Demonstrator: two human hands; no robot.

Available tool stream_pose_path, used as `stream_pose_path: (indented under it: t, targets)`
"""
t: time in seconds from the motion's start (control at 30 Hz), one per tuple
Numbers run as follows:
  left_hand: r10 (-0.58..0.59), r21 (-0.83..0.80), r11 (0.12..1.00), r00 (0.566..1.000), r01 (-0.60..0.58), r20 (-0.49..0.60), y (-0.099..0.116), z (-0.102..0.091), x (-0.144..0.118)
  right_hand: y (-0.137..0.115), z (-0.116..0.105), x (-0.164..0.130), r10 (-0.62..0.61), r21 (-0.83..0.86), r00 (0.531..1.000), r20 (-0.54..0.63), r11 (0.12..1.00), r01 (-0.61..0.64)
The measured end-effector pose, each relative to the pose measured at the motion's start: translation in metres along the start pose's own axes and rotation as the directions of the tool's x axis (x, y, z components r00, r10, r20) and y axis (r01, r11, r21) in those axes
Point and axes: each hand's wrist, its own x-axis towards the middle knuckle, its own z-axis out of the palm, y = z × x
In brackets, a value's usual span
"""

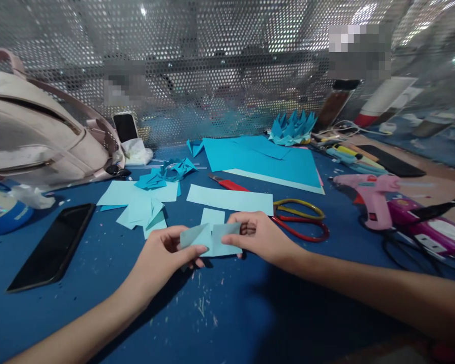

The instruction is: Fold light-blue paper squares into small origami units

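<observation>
Far left we've got a pale bag (34, 136) at the tabletop (227, 313) edge, a roll of tape (2, 212) below it, a dark phone (53, 246) flat in front. Next over: loose cut sheets (138, 202) and folded bits (167, 174), well apart from the hands. Left hand (163, 255) is pinched shut on the left end of the paper piece (212, 238), thumb on top, fingers (192, 251) curled under. The piece sits centre frame, lifted just above the tabletop, long axis running left-right between both hands, with a crease or split near its middle; can't tell which. Right hand (260, 236) pinches the right end, thumb over the top edge, fingers tucked behind. Both hands are on it, roughly equally close; neither grip is wide. Just behind the piece lies a small square (213, 216), then a long strip (231, 198). Scissors (299, 220) lie just beyond the right hand, handles toward it, blade pointing up-left. Further back: a big sheet (261, 159) and a folded crown (292, 127) by the mesh wall (212, 60). Far right: markers (349, 155), pink glue gun (371, 194), cables (405, 247).
</observation>
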Motion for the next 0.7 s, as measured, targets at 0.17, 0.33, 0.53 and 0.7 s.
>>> stream_pose_path:
  t: [0.17, 0.33, 0.53, 0.7]
  targets:
    - [0.020, 0.012, 1.000, 1.000, -0.020, -0.017, -0.004, -0.003, 0.001, 0.002, 0.001, -0.001, -0.017, 0.028, 1.000, 0.021, 0.999, 0.016]
    - [0.132, -0.117, 0.983, 0.986, -0.143, -0.102, 0.000, -0.002, 0.001, 0.000, 0.001, -0.007, -0.122, -0.205, 0.974, 0.190, 0.965, 0.160]
    - [0.147, -0.063, 0.988, 0.986, -0.142, 0.077, 0.013, 0.006, -0.004, -0.008, 0.000, -0.013, -0.218, -0.284, 0.939, 0.267, 0.913, 0.293]
    - [0.156, 0.023, 0.987, 0.983, -0.159, 0.100, 0.005, 0.013, -0.007, -0.002, 0.004, -0.009, -0.211, -0.212, 0.964, 0.160, 0.947, 0.242]
